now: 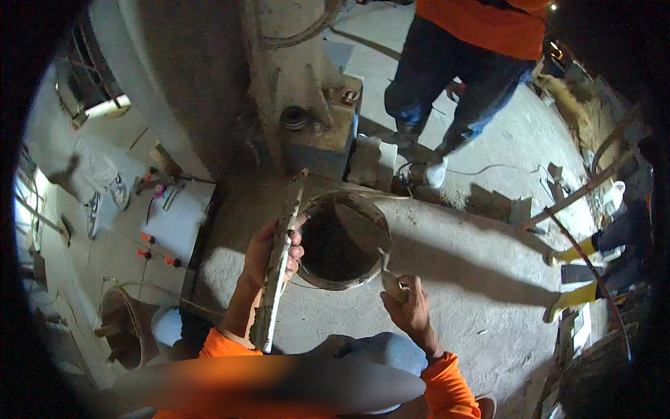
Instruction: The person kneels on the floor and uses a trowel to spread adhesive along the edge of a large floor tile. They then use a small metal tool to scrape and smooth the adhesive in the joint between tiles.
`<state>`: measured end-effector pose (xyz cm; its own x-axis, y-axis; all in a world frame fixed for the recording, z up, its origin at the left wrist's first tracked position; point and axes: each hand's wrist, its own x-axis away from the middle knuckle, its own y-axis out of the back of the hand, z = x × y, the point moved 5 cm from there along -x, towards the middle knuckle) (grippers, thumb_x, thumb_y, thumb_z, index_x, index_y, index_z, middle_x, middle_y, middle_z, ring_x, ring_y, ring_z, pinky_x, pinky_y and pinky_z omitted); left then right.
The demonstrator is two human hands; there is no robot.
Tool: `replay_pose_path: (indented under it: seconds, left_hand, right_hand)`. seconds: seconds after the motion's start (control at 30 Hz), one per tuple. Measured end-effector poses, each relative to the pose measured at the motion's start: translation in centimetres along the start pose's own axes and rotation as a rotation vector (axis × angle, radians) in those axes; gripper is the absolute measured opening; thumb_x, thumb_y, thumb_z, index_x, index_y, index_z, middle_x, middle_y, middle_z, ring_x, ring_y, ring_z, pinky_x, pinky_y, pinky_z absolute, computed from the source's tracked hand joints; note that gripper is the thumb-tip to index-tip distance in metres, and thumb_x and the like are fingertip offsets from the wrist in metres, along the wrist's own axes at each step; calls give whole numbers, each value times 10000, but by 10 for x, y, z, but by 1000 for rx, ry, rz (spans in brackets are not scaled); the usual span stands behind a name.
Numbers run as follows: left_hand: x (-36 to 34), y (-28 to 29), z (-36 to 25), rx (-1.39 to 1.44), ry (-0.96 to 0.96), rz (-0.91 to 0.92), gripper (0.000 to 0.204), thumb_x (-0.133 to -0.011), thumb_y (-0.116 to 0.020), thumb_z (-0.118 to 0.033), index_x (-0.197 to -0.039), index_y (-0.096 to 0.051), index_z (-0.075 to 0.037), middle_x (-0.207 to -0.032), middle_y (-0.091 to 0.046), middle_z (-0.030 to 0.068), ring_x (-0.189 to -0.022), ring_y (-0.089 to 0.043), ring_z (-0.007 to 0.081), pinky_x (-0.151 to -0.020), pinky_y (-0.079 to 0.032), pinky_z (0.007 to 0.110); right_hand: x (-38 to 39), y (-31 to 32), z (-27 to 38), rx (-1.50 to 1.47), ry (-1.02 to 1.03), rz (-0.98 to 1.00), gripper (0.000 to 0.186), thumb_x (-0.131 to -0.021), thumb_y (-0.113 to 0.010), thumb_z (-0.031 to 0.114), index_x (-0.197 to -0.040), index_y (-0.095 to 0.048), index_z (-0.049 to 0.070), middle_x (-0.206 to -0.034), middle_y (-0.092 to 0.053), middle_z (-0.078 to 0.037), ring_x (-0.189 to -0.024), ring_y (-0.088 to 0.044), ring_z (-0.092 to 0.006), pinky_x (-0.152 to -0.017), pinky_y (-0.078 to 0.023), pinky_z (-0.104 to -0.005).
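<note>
My left hand (296, 250) grips a long, flat slab (273, 300), seen nearly edge-on, with a pale, rough edge like a tile's. Its fingers wrap over the slab's right side. In my right hand (412, 314) is a small trowel (393, 285) with a light-coloured handle; its tip is close to a bucket's right rim, and I cannot tell if they touch. The round bucket (386, 227) stands on the floor between and beyond my hands. Its inside is dark, so its contents are hard to make out.
A person in dark trousers (453, 77) stands beyond the bucket, right of a machine base (317, 146). Yellow boots (583, 251) show at the right, near a slanting pole (579, 195). At left are floor tiles (171, 220), red clips (145, 237), another bucket (125, 297) and a person's shoes (118, 192).
</note>
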<state>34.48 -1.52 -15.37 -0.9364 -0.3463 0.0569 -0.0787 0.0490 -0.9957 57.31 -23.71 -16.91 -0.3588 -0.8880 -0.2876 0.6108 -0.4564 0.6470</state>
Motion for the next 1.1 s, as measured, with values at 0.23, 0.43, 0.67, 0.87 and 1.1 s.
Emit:
replay_pose_path:
  seconds: [0.23, 0.43, 0.67, 0.87, 1.1]
  left_hand:
    - [-13, 1, 18, 91, 10, 20, 449, -1000, -504, -363, -1357, -521, -91, -1052, -708, 110, -877, -683, 258, -722, -600, 384]
    - [-14, 2, 29, -33, -10, -8, 431, -1011, -463, -427, -1240, -581, -83, -1042, -701, 117, -886, -686, 252, -726, -590, 400]
    - [12, 6, -29, -368, -482, -619, 652, -913, -438, -641, -1115, -613, -46, -949, -668, 170, -854, -663, 310, -786, -557, 508]
    - [42, 15, -53, -317, -777, -698, 622, -876, -445, -638, -1062, -618, -70, -924, -658, 125, -811, -641, 295, -751, -529, 480]
    - [45, 47, -42, -284, -1099, -560, 396, -977, -435, -491, -1005, -612, -138, -874, -635, 12, -756, -605, 173, -678, -508, 354]
  right_hand:
    - [-14, -10, 32, -19, -26, 73, 481, -788, -801, 213, -1139, -528, 30, -966, -656, -199, -799, -664, -376, -688, -532, -465]
    - [-16, -6, 21, 156, -40, 18, 380, -809, -757, 153, -1138, -598, 46, -1027, -613, -168, -931, -623, -376, -767, -529, -481]
    - [-15, 18, 12, 178, -64, 38, 290, -816, -741, 173, -1065, -646, 57, -980, -638, -152, -897, -643, -365, -763, -535, -466]
    - [-11, 29, 8, 159, -127, 79, 346, -827, -747, 209, -1072, -584, 27, -926, -692, -203, -767, -690, -368, -677, -541, -442]
    - [-19, 32, 20, 57, -274, 283, 304, -870, -668, 186, -1117, -593, 25, -769, -624, -90, -654, -602, -208, -620, -505, -369]
